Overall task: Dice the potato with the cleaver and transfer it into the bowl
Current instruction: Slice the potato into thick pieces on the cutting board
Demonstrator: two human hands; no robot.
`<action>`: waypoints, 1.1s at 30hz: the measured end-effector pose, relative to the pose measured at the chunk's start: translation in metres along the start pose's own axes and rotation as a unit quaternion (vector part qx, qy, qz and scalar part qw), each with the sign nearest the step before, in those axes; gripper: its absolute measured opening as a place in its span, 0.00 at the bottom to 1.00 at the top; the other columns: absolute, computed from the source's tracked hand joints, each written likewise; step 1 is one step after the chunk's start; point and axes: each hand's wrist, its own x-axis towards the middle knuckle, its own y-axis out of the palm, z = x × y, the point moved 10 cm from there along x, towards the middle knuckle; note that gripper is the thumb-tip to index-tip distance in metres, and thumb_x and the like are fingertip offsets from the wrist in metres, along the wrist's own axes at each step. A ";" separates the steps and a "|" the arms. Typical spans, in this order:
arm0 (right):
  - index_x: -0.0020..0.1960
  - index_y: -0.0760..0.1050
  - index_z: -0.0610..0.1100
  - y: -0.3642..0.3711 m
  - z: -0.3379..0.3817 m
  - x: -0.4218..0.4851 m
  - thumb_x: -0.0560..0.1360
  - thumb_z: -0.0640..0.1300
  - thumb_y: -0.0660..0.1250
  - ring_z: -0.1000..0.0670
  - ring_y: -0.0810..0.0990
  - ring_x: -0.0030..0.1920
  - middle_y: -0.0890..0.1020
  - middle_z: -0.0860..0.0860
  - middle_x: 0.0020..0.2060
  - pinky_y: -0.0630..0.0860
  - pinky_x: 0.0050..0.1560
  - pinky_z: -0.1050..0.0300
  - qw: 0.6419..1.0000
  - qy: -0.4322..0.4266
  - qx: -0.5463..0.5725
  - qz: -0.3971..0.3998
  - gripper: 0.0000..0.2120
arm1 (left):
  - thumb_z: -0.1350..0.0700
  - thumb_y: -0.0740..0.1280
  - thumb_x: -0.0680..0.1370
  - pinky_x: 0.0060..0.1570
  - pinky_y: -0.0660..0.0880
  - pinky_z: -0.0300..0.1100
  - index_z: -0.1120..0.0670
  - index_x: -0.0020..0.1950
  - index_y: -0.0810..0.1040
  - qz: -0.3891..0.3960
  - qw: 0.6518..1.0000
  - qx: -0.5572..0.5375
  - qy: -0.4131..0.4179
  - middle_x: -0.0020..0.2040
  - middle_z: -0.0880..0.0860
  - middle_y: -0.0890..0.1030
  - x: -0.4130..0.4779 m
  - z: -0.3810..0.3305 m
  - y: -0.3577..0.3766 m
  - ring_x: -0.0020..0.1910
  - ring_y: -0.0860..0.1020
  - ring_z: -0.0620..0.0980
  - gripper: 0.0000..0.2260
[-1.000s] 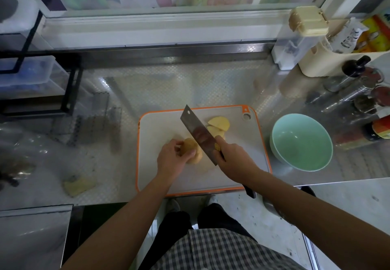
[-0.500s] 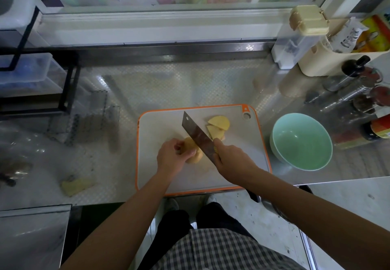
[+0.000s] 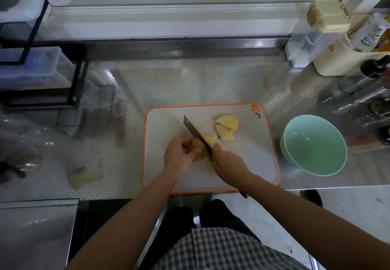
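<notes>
A yellow potato piece (image 3: pixel 198 146) lies on the white, orange-rimmed cutting board (image 3: pixel 249 164). My left hand (image 3: pixel 179 156) pins it from the left. My right hand (image 3: pixel 229 164) grips the cleaver (image 3: pixel 194 131), whose dark blade stands edge-down in the potato, its tip pointing up-left. A fresh slice (image 3: pixel 211 137) leans against the blade's right side. Two or three cut slices (image 3: pixel 226 126) lie stacked near the board's top right corner. The mint-green bowl (image 3: pixel 314 145) stands right of the board with nothing in it.
A potato peel scrap (image 3: pixel 83 177) lies on the steel counter left of the board. Bottles and jars (image 3: pixel 371 105) crowd the right edge. A cream holder (image 3: pixel 341 60) and a clear lidded container (image 3: pixel 312 37) stand at the back right. A black wire rack (image 3: pixel 42 75) occupies the back left.
The cleaver has come down from a raised tilt into the potato, and a new slice has fallen away on its right. My left hand stays on the potato.
</notes>
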 end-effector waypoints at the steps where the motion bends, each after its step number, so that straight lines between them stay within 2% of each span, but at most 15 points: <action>1: 0.55 0.63 0.43 -0.004 -0.004 -0.001 0.82 0.49 0.53 0.43 0.76 0.35 0.74 0.47 0.35 0.72 0.36 0.49 1.000 0.005 0.015 -0.005 0.09 | 0.49 0.77 0.67 0.49 0.78 0.51 0.52 0.51 0.78 0.005 1.000 -0.001 0.000 0.48 0.50 0.81 0.000 -0.001 0.000 0.47 0.80 0.51 0.17; 3: 0.52 0.64 0.44 -0.015 -0.011 -0.002 0.81 0.49 0.54 0.45 0.76 0.33 0.76 0.46 0.34 0.71 0.33 0.52 0.997 0.013 0.066 -0.023 0.08 | 0.49 0.77 0.68 0.49 0.77 0.49 0.53 0.51 0.78 0.016 1.000 -0.002 0.005 0.48 0.50 0.81 -0.001 -0.005 0.000 0.47 0.79 0.50 0.17; 6: 0.50 0.64 0.45 -0.040 -0.013 -0.007 0.80 0.44 0.55 0.44 0.74 0.30 0.75 0.46 0.31 0.67 0.29 0.52 0.992 0.019 0.115 -0.055 0.03 | 0.46 0.78 0.65 0.48 0.78 0.50 0.54 0.51 0.78 0.026 1.000 -0.016 0.000 0.48 0.51 0.81 -0.002 -0.004 0.001 0.47 0.80 0.51 0.20; 10: 0.47 0.63 0.45 -0.062 0.004 -0.022 0.80 0.43 0.56 0.43 0.74 0.30 0.76 0.44 0.31 0.70 0.31 0.47 0.995 -0.027 0.082 -0.056 0.04 | 0.37 0.76 0.57 0.46 0.79 0.56 0.53 0.50 0.78 0.029 0.998 -0.047 -0.014 0.47 0.52 0.81 -0.002 0.001 0.000 0.46 0.81 0.53 0.28; 16: 0.46 0.59 0.47 -0.056 0.013 -0.033 0.80 0.44 0.55 0.51 0.69 0.28 0.69 0.51 0.29 0.61 0.28 0.57 0.999 -0.041 0.016 -0.033 0.06 | 0.44 0.78 0.64 0.46 0.79 0.57 0.53 0.51 0.78 0.025 0.998 -0.048 0.003 0.48 0.52 0.81 -0.004 -0.002 0.000 0.47 0.81 0.54 0.22; 24: 0.44 0.61 0.45 -0.049 0.010 -0.033 0.80 0.43 0.56 0.54 0.67 0.29 0.68 0.51 0.31 0.59 0.29 0.60 0.999 -0.016 0.026 0.007 0.06 | 0.44 0.76 0.66 0.47 0.80 0.55 0.55 0.54 0.77 0.025 0.999 -0.021 0.013 0.49 0.52 0.81 -0.003 -0.005 0.001 0.47 0.80 0.53 0.22; 28: 0.38 0.58 0.48 -0.037 0.012 -0.022 0.81 0.44 0.55 0.53 0.67 0.30 0.67 0.51 0.31 0.59 0.30 0.60 1.000 -0.001 0.023 0.012 0.13 | 0.47 0.77 0.66 0.49 0.79 0.54 0.53 0.52 0.77 0.026 1.000 -0.012 0.011 0.48 0.50 0.80 0.000 -0.004 0.002 0.49 0.80 0.53 0.20; 33: 0.47 0.61 0.44 -0.010 0.014 -0.002 0.81 0.43 0.53 0.51 0.68 0.30 0.68 0.50 0.32 0.60 0.29 0.60 1.000 0.008 0.011 0.004 0.04 | 0.50 0.78 0.66 0.49 0.78 0.53 0.50 0.48 0.76 0.011 1.000 -0.019 -0.005 0.45 0.49 0.80 0.002 -0.001 0.001 0.46 0.80 0.53 0.16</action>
